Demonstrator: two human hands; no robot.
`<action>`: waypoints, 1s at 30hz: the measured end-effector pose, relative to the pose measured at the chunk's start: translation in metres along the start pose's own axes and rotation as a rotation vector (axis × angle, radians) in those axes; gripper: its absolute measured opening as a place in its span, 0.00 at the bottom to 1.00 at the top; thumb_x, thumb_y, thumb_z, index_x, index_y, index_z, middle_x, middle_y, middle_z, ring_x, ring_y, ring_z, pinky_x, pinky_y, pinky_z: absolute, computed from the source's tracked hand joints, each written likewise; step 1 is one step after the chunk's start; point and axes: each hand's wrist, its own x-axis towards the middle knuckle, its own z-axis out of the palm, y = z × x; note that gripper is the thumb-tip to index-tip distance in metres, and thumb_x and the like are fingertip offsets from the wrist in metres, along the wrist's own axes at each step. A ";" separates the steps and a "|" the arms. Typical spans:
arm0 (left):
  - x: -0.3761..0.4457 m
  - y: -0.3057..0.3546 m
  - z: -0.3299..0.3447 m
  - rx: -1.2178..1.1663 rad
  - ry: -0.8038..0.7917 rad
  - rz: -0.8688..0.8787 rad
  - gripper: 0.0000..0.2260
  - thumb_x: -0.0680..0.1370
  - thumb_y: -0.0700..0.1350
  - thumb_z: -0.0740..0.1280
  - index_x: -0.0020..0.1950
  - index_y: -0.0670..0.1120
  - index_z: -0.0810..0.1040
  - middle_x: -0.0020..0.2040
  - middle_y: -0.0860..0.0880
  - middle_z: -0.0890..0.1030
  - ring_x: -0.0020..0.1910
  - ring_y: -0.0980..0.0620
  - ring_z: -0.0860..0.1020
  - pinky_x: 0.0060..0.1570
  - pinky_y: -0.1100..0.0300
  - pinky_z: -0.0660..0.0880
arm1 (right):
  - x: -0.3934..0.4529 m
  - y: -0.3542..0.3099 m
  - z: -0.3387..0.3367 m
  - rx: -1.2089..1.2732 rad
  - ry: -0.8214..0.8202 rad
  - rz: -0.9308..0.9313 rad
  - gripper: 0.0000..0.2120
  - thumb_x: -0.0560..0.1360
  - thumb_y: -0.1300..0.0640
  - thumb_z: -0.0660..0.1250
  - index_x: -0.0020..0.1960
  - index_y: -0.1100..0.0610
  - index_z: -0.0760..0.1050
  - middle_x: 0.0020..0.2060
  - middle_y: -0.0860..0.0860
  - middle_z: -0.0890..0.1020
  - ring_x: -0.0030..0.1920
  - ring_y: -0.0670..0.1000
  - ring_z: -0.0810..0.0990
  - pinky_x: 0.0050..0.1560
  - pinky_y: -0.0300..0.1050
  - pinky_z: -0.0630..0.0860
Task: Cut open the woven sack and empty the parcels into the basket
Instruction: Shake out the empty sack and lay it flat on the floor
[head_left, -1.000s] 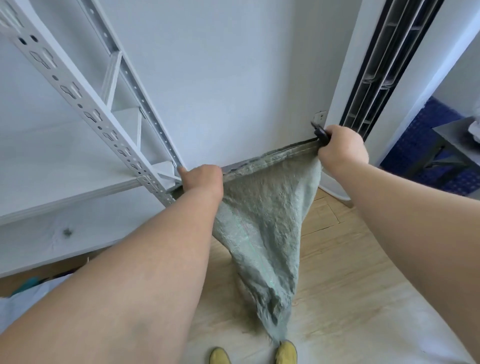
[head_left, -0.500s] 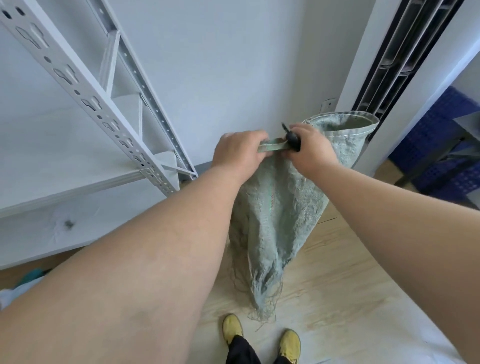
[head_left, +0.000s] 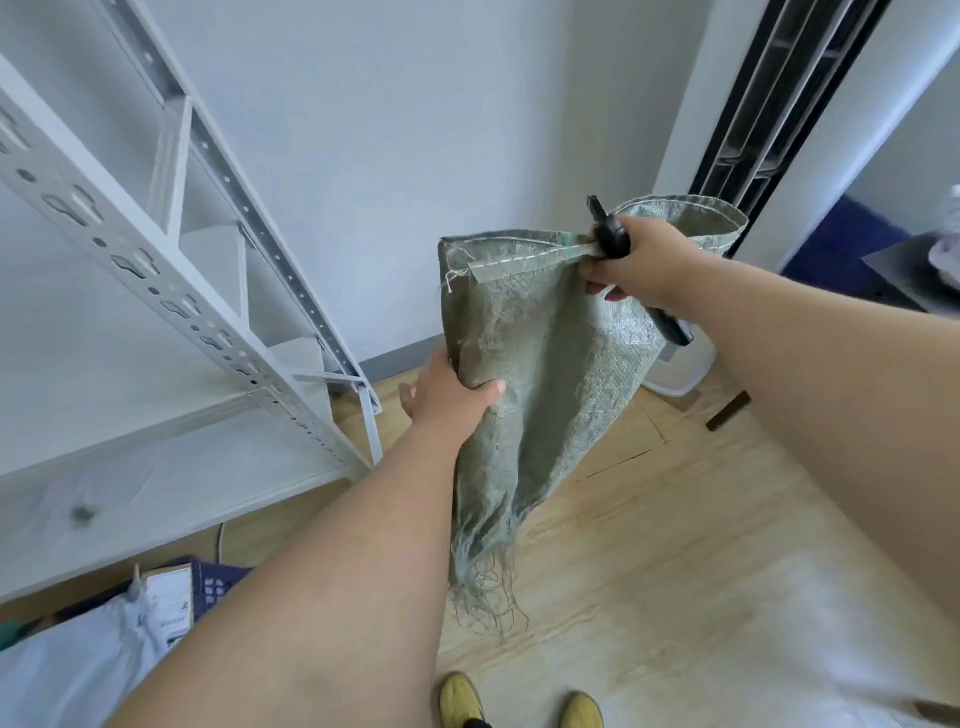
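Both hands now fold our emptied woven sack (head_left: 545, 364): left hand (head_left: 449, 397) has dropped to clasp its side, right hand (head_left: 641, 260) grips hem and cutter (head_left: 613, 239)

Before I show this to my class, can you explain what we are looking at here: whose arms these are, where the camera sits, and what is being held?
There is no machine here. The camera is worn on a person's head and looks forward and down, so the two bare arms reaching into the picture are that person's own, and the yellow shoes at the bottom are their feet. The right hand grips the top edge of a grey-green woven sack together with a black-handled tool, probably the cutter. The left hand grips the sack's side lower down. The sack hangs limp and flat, its frayed lower end dangling above the wooden floor. To the left stands a white metal shelving rack. In the bottom left corner lie a white bag and a labelled parcel; a basket cannot be made out clearly.
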 end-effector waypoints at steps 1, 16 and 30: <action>0.002 0.003 0.000 -0.032 -0.066 -0.019 0.21 0.74 0.56 0.68 0.64 0.50 0.72 0.57 0.49 0.79 0.63 0.43 0.74 0.68 0.46 0.64 | 0.003 -0.002 -0.001 0.055 0.024 0.008 0.15 0.76 0.64 0.68 0.62 0.59 0.72 0.55 0.58 0.81 0.50 0.53 0.83 0.48 0.46 0.82; 0.047 0.025 -0.018 -0.486 0.093 -0.295 0.23 0.83 0.52 0.54 0.74 0.40 0.64 0.71 0.41 0.69 0.69 0.39 0.69 0.66 0.50 0.66 | -0.026 0.065 0.057 0.140 0.762 0.117 0.26 0.80 0.61 0.61 0.73 0.40 0.64 0.75 0.39 0.58 0.72 0.43 0.63 0.63 0.35 0.57; 0.045 0.018 -0.047 -0.901 -0.097 -0.537 0.12 0.84 0.48 0.54 0.55 0.46 0.77 0.45 0.45 0.81 0.45 0.45 0.80 0.51 0.50 0.77 | -0.060 0.117 0.093 0.895 0.434 0.734 0.21 0.69 0.43 0.75 0.52 0.57 0.76 0.32 0.50 0.76 0.32 0.50 0.74 0.44 0.46 0.75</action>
